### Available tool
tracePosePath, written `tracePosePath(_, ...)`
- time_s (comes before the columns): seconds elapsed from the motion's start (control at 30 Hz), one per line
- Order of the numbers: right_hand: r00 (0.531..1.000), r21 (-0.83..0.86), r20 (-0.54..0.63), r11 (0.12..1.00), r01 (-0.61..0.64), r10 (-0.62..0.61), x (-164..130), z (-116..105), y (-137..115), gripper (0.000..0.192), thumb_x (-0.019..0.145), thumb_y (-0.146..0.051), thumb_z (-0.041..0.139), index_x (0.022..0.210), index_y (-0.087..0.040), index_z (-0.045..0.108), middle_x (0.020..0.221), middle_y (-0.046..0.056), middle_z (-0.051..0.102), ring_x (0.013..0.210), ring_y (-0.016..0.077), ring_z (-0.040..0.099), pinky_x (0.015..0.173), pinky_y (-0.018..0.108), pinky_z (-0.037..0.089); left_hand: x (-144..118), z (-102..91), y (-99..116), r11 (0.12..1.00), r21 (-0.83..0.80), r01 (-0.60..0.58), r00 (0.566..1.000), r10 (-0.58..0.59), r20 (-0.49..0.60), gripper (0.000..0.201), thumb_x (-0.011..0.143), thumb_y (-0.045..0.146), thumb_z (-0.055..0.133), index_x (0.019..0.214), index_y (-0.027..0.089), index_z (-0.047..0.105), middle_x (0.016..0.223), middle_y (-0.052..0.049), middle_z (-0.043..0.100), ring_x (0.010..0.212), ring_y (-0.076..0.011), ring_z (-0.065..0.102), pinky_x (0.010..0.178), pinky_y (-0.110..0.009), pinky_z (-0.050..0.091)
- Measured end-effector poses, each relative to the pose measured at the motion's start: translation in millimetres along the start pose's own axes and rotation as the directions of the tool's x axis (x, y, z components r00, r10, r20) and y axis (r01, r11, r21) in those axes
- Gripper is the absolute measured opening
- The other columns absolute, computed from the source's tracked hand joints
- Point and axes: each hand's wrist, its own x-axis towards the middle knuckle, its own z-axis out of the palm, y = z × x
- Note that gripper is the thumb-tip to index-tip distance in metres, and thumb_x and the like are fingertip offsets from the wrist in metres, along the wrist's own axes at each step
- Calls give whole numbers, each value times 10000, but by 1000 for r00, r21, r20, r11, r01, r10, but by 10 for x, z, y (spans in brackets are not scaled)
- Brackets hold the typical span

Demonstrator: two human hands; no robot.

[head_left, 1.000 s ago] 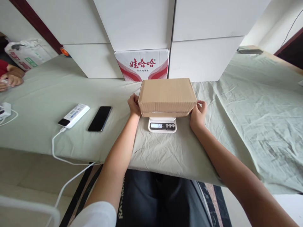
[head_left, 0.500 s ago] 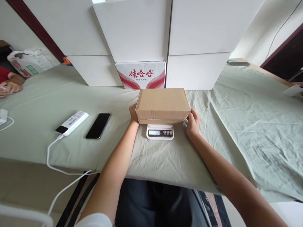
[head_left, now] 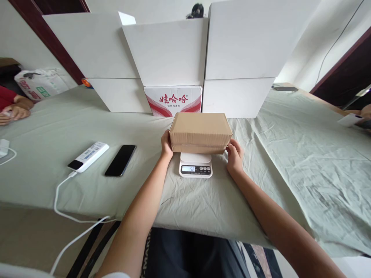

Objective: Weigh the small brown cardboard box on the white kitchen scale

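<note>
A brown cardboard box [head_left: 200, 129] is gripped at its two ends between my hands, over a small white kitchen scale [head_left: 196, 170]. My left hand [head_left: 167, 143] is closed on the left end, with its fingers partly hidden by the box. At the right end, my right hand [head_left: 235, 155] has its fingers curled round the lower corner. The scale's lit display appears to read 52. More of the white weighing plate shows in front of the box; whether the box's underside touches it I cannot tell.
On the left lie a black phone [head_left: 120, 160] and a white power bank [head_left: 88, 156] with a cable. White boxes [head_left: 171, 54] stand stacked behind, above a printed carton [head_left: 177, 101]. Another person's hands [head_left: 17, 110] are at the far left; a hand [head_left: 365, 114] shows at the right edge.
The view has tilted up slightly, so things sit lower in it. The box has shifted back relative to the scale, baring more of the weighing plate. Both hands still hold it.
</note>
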Motion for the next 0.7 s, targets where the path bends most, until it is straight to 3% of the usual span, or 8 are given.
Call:
tracePosePath(0.1, 1000, 32, 10, 999, 19, -20, 13, 2, 7, 261, 844, -398, 637, 1027, -264, 766, 1011, 25, 752, 999, 198, 705, 899, 352, 588, -60, 47, 39, 993, -7, -118, 989, 117, -92, 537, 867, 773, 652, 788, 242, 632, 825, -21, 678, 836, -173, 674, 696, -279, 511)
tracePosePath(0.2, 997, 49, 72, 999, 10, -13, 11, -2, 15, 328, 875, -444, 663, 1139, -283, 773, 1262, 73, 786, 1264, 266, 709, 1059, 460, 601, -72, 64, 69, 992, 45, -118, 987, 122, -105, 552, 914, 784, 577, 933, 253, 727, 1004, -71, 758, 874, -186, 680, 643, -285, 489)
tracePosePath(0.33, 979, 55, 204, 998, -41, 29, 2, -6, 55, 529, 879, -521, 715, 1378, -344, 705, 1642, 55, 615, 1605, 307, 498, 1273, 541, 487, -42, 58, 64, 994, 66, -84, 994, 88, -64, 567, 952, 754, 532, 1078, 261, 783, 1244, -101, 789, 909, -198, 691, 632, -299, 497)
tracePosePath(0.53, 958, 43, 284, 998, -47, 33, 35, -11, 98, 763, 891, -493, 706, 1621, -434, 492, 1823, -46, 330, 1732, 250, 256, 1386, 512, 332, -18, 76, 8, 986, 164, -34, 999, 29, 31, 688, 949, 820, 462, 1169, 271, 813, 1433, -92, 746, 1222, -293, 709, 797, -356, 570)
tracePosePath(0.7, 962, -50, 261, 996, -69, 80, 73, -4, 100, 876, 863, -505, 705, 1679, -466, 386, 1852, -97, 215, 1740, 258, 228, 1420, 509, 241, -16, 98, -13, 975, 223, -8, 997, -8, 74, 733, 964, 819, 431, 1226, 254, 816, 1541, -90, 697, 1321, -343, 675, 961, -437, 586)
